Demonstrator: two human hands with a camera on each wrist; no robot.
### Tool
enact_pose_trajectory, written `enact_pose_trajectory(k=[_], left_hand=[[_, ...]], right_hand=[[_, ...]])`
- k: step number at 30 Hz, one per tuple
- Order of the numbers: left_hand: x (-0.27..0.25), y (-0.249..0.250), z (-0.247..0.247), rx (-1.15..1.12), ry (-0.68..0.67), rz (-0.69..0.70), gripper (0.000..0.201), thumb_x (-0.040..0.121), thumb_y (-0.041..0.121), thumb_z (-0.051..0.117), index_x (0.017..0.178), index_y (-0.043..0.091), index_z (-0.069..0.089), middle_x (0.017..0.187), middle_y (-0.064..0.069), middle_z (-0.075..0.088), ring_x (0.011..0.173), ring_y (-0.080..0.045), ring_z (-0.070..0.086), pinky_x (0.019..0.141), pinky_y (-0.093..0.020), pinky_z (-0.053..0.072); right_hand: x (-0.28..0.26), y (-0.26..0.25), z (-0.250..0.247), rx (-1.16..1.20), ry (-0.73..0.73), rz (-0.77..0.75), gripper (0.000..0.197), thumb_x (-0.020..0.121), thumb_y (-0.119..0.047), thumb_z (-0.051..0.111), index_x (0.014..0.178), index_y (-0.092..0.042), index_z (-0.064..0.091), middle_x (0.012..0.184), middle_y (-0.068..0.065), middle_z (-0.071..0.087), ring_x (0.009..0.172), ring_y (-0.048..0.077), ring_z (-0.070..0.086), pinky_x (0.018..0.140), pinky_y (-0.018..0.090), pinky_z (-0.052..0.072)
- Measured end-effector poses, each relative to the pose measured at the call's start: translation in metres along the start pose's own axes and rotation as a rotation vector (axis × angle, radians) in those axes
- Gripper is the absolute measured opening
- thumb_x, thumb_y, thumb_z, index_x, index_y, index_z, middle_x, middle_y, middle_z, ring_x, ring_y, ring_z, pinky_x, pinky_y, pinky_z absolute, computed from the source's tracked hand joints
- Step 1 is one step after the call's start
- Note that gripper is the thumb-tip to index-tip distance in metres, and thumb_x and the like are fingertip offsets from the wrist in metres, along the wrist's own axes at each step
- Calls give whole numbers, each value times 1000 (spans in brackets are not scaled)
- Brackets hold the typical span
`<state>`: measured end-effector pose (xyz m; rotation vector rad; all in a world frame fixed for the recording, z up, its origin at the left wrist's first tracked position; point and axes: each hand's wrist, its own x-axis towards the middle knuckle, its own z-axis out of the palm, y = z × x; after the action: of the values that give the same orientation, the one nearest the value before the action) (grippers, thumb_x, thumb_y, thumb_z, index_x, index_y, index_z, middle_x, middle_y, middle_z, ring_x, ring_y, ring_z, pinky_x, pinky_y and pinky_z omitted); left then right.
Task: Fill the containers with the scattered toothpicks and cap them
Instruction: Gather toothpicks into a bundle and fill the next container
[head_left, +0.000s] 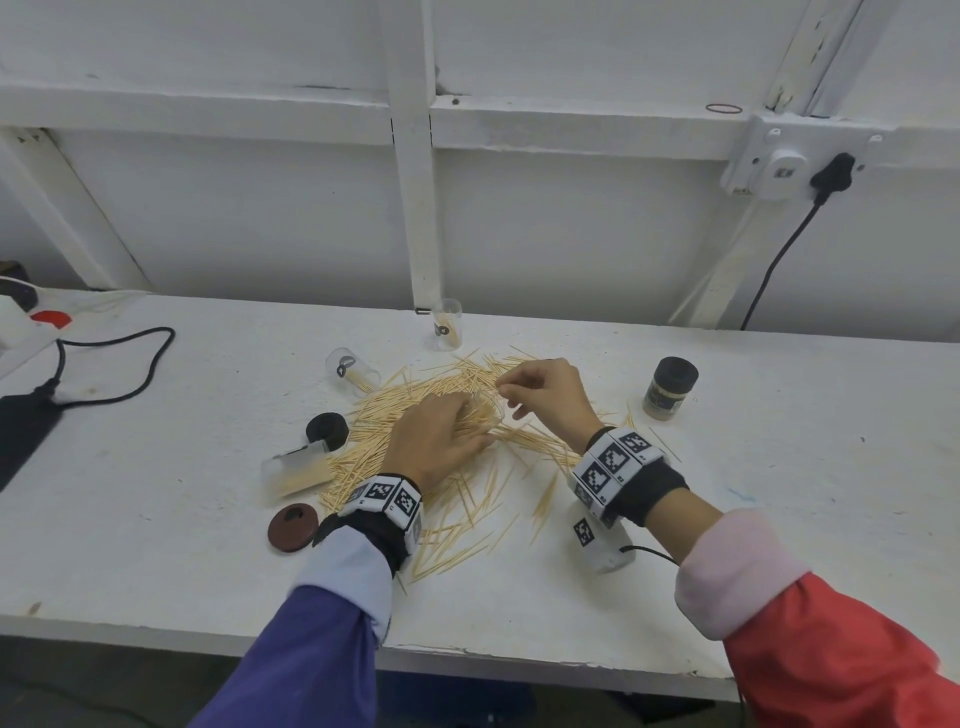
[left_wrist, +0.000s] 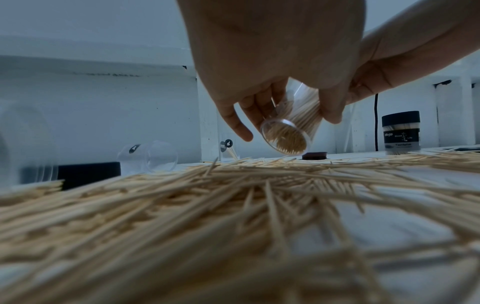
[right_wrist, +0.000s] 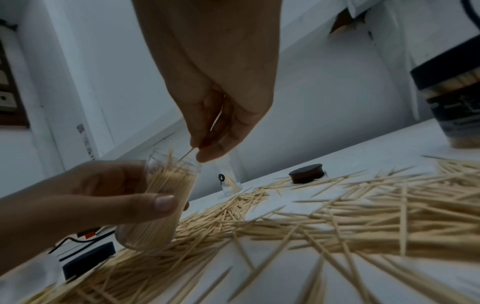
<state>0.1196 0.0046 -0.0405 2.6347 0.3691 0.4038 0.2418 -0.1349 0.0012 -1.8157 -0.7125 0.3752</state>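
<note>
A clear container (right_wrist: 158, 203), nearly full of sticks, was held tilted just above the table (head_left: 779, 467) by the left hand (head_left: 436, 441), with thumb and fingers curled around its side. One toothpick (right_wrist: 185, 154) was pinched by the right hand (right_wrist: 221, 115) and pointed down at the open mouth. To do this step well, the mouth should be kept tipped toward the right hand, and the stick slid in along the others, so none is pushed out. The scattered toothpicks (head_left: 457, 467) were spread on the table under both hands. A filled, capped jar (head_left: 670, 387) was standing well apart on the right.
</note>
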Motion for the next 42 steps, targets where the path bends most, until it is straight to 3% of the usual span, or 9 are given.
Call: enact_pose_trajectory(k=[6,10,14,23,28,30,34,38,42], left_hand=[[-1,3,-2,-19,8,-3,40,83,54,65,109,24,59,89,12,56,86,-14,52,70,-33,44],[0,2,-2,-15,-2,0,42,84,55,64,108,21,59,89,11,55,87,-16,52,69,-34,43],[1,1,-1,12,-4,-5,40,84,57,62,100,21,56,87,10,54,83,-15,50,65,-33,38],[0,5,-3,-15,32,-71,48,85,57,62,117,22,58,98,8,57,94,-15,54,76,-34,45],[-1,5,-5,2,49,-57,52,83,66,53,110,21,60,89,11,55,87,-14,53,67,-31,39],[-1,5,-4,8,53,-51,63,83,73,45,113,20,60,91,9,58,86,-13,51,66,-30,37],[0,2,-3,9,84,-59,56,88,56,59,129,17,55,111,3,61,105,-17,54,78,-32,45],[2,-2,0,16,92,62,52,89,45,64,131,16,55,120,2,60,114,-18,50,84,-29,44],[3,-1,1,55,100,75,74,84,32,73,146,9,39,145,-8,46,133,-24,40,107,-40,41]], right_hand=[[-4,-5,5,-180,-125,-143,3,82,-12,74,85,-13,73,77,-2,70,62,3,57,62,19,48],[-3,-3,4,-315,-50,-237,21,86,-17,70,107,-22,70,101,-6,67,81,11,59,74,24,46],[-2,1,8,-443,-188,-360,35,92,-6,57,122,-22,66,122,-6,66,111,11,58,87,26,48],[-10,8,1,-256,-268,-180,45,97,-4,45,139,-20,51,143,-4,50,134,5,41,112,28,35],[-21,8,14,-176,-301,-117,48,98,-8,45,146,-16,40,158,-6,24,145,6,18,115,23,23],[-23,7,15,-65,-317,-50,52,97,-14,51,147,-22,38,158,-12,20,145,2,16,115,25,26],[-23,6,16,20,-266,15,75,92,-23,63,152,-35,21,156,-13,24,139,6,30,113,34,33],[-14,5,12,146,-233,132,57,77,-18,81,129,-19,58,112,15,62,98,26,66,77,43,60],[-10,6,11,-24,-48,93,49,66,-7,84,111,-11,64,99,11,67,86,24,69,77,40,59]])
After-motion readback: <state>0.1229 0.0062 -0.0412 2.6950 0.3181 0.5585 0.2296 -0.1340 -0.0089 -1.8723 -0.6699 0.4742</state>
